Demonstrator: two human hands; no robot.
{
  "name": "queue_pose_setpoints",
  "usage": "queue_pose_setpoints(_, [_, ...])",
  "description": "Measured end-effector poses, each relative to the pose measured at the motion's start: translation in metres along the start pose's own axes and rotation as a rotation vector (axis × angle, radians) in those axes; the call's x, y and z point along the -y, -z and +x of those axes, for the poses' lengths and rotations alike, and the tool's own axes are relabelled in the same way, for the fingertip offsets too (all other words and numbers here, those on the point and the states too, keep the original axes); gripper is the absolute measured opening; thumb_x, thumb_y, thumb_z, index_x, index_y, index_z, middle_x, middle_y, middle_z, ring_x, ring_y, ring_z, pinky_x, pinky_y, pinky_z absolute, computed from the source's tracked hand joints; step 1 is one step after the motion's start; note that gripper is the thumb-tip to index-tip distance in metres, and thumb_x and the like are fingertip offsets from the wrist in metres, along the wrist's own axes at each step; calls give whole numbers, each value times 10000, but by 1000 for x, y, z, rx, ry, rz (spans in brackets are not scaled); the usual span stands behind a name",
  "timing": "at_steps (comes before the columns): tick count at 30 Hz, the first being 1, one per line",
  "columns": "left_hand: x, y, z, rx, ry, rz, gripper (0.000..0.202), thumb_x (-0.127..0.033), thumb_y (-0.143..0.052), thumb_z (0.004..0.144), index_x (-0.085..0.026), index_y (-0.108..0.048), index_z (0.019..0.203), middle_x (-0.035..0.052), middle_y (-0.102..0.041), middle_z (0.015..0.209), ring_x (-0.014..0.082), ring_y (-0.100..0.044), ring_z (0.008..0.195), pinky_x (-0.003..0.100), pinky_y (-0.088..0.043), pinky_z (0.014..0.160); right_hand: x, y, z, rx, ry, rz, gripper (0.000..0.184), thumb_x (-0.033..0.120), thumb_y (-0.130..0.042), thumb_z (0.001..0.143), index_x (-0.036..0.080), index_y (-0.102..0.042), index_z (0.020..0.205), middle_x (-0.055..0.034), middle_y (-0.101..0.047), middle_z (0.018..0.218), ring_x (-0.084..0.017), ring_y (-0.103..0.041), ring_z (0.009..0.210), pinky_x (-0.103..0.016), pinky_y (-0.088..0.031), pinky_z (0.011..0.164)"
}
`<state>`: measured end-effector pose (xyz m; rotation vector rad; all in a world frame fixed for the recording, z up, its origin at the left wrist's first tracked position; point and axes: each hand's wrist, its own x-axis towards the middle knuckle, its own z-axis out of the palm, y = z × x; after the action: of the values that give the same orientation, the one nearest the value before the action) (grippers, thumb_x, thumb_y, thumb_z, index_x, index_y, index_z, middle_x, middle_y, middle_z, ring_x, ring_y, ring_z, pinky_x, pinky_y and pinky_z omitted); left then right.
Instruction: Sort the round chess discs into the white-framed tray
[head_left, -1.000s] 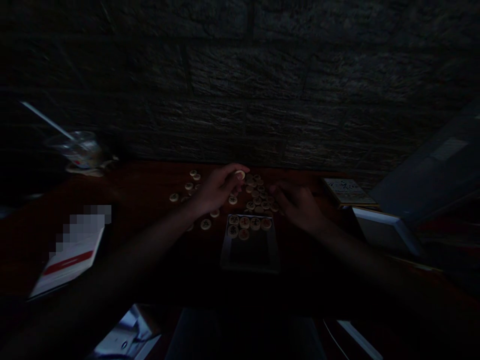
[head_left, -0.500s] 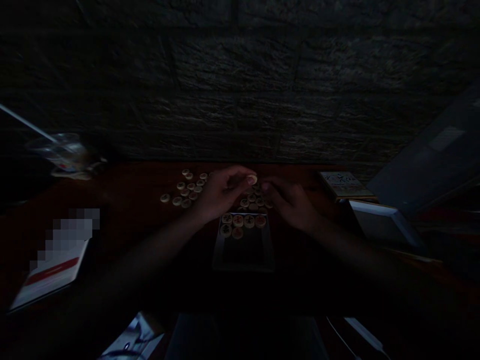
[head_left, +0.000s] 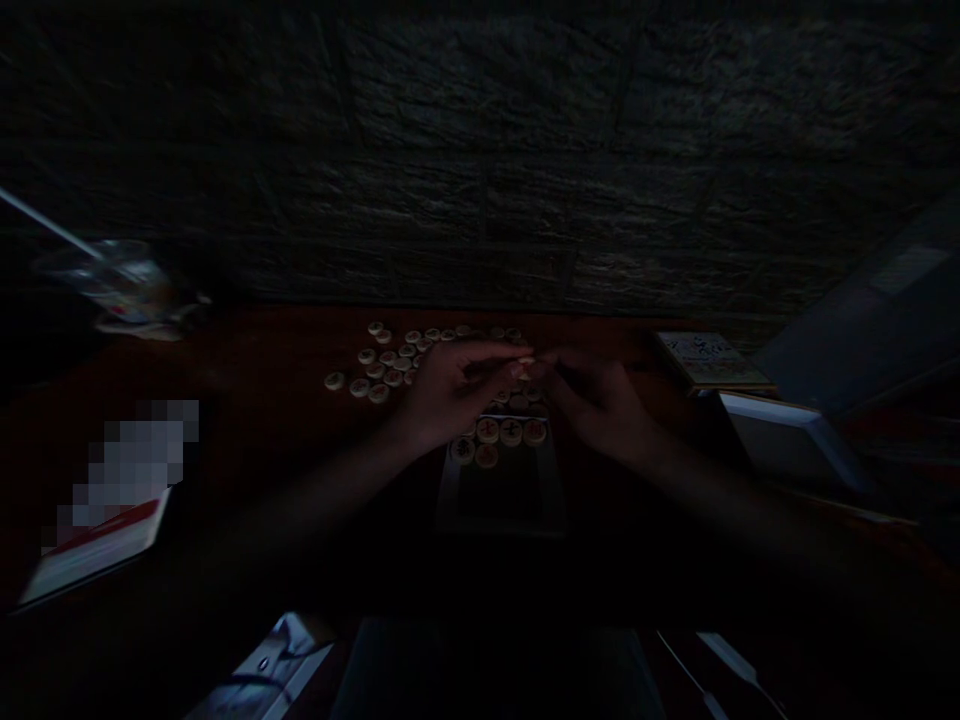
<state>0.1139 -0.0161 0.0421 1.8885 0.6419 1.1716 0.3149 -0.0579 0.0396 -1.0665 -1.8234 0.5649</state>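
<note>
Above the far end of an open box tray (head_left: 555, 490), my left hand (head_left: 450, 392) pinches a small round wooden Chinese chess piece (head_left: 526, 362) between thumb and fingers. From the other side, the fingertips of my right hand (head_left: 600, 400) close in on the same piece; its exact contact is hard to see in the dark. Chess pieces with red and black characters lie in the tray in two rows, among them a red-marked piece (head_left: 487, 455). More loose pieces (head_left: 379, 393) lie spread on the table behind and left of my hands, some hidden by them.
A plastic cup (head_left: 124, 285) with a straw stands at the far left, and a phone-like slab (head_left: 97, 550) lies nearer. To the right are a printed booklet or box (head_left: 712, 358) and an empty box lid (head_left: 787, 440). A stone wall (head_left: 480, 200) rises behind the table.
My hands have come together at the chess piece, which the left hand held alone before. The view has shifted slightly; the pieces in the tray look the same.
</note>
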Motion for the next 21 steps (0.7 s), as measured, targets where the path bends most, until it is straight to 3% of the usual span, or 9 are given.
queue_pose_setpoints(12, [-2,2,-1,109,-109,157,277,-247,-698,940,-213,-778,1203,73,-799,1172,201,-761,1026,314,-618,887,1,-1,1,-36,-60,100,341,534,-733,903,202,-746,830,-23,-761,790,-165,-686,703,-282,-532,668])
queue_pose_setpoints(21, [-1,1,1,70,-121,120,249,-228,-714,934,-206,-780,1173,63,-816,1076,180,-770,947,290,-613,834,8,-1,2,-3,-137,199,397,569,-704,914,190,-731,799,-12,-697,684,-139,-643,594,-258,-513,568])
